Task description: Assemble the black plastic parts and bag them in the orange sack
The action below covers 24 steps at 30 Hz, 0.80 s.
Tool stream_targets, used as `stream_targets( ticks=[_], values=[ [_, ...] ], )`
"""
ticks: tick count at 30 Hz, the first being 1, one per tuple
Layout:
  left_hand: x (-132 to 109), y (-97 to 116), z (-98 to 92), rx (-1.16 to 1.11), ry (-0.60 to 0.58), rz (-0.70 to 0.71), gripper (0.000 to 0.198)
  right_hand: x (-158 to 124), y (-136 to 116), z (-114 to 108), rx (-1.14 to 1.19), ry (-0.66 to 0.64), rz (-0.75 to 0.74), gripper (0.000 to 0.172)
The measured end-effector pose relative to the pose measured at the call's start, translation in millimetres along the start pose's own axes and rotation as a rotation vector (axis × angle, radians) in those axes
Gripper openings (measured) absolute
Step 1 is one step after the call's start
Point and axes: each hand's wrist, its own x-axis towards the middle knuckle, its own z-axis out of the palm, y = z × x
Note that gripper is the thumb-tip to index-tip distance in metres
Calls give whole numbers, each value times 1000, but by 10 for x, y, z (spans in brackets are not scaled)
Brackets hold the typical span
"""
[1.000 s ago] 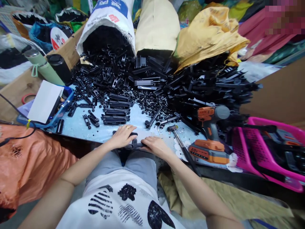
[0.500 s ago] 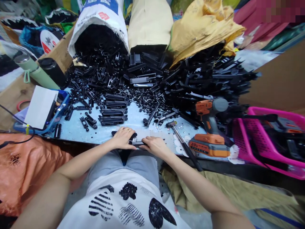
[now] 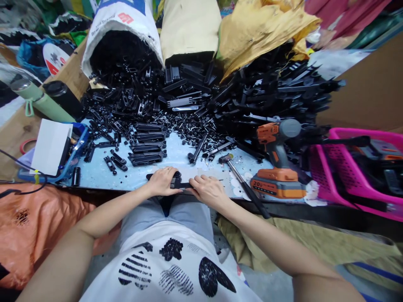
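Sacks are lying open along the back of the blue table. At its near edge, the left hand is grasping a black part, which is showing between the hands, while the right hand is holding its right side.

The hammer lies on the surface. Right of it stands the drill, then the basket. Left of it, a part lies between left hand and right hand; farther left, stacked parts, then the tray. Behind it are screws, then sacks.
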Motion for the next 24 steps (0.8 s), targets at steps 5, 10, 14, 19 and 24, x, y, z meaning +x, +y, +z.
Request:
stream_targets(
  ticks=[5, 10, 14, 19, 24],
  values=[
    [-57, -22, 63, -34, 116, 51, 56, 37, 24, -144, -45, -1, -52, 32],
    [-90, -13, 105, -71, 146, 77, 48, 104, 122, -175, -62, 2, -155, 35],
    [-88, -11, 135, -64, 185, 13, 45, 126, 115, -174, -79, 22, -122, 34],
    [-101, 13, 115, -67, 160, -23, 47, 176, 212, -159, -47, 23, -184, 36],
    [265, 13, -20, -68, -23, -32, 51, 190, 485, 141, 51, 66, -137, 40]
  ],
)
